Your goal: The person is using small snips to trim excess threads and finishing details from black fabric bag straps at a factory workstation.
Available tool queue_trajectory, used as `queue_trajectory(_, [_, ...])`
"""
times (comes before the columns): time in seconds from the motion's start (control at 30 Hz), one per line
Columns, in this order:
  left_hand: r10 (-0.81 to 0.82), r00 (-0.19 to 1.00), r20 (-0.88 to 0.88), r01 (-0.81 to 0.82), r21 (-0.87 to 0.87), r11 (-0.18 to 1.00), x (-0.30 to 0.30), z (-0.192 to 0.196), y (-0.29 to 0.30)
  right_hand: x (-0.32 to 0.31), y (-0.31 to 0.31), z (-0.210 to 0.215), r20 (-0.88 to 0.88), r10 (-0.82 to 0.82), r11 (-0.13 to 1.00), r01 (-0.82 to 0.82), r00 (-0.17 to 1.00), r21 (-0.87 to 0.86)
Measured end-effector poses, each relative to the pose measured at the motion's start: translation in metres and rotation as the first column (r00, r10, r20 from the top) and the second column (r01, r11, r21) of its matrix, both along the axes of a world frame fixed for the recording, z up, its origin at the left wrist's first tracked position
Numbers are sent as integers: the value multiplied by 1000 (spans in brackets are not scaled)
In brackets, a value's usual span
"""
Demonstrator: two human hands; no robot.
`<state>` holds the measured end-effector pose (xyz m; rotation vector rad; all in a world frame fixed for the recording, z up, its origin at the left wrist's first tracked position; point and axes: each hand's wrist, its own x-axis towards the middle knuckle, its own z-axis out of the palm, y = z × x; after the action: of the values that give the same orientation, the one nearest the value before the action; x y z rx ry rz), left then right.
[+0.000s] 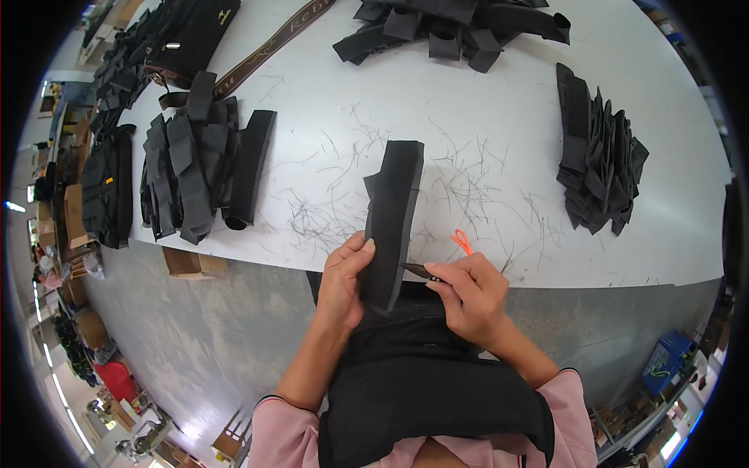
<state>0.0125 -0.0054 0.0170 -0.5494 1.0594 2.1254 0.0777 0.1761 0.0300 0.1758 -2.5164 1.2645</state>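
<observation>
While my left fingers (349, 251) clamp its left side: one black strip (396, 207), long axis away from me, partly over the surface (499, 105); just right of it, my right fingers (462, 274), clamped on dark snips (420, 271).

Left hand (341, 290): some fingers hidden behind black strip (394, 226). Right hand (477, 300): covers handle of dark snips (418, 271); base of orange loop (462, 240) unseen. Black pile (449, 40) near 1 o'clock, brown strap (273, 48) at 11: cut by top edge. Pink sleeves (285, 437) near 7 and 5: cut by bottom edge. Clutter (76, 214) at 9: blurred, too small to tell.
</observation>
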Motion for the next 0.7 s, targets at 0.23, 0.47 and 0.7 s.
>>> queue_trajectory(0.23, [-13,1000,-6,13,-72,997,-2,-1,4,4,-1,9,-1,-62,989,62,998,-131])
queue_trajectory(0.47, [2,1000,-21,-4,-90,996,-4,-1,8,0,-7,8,55,-61,998,62,997,-23])
queue_trajectory(0.7, [-27,933,360,-192,556,809,11,-28,6,-2,-20,-15,309,37,941,71,950,-331])
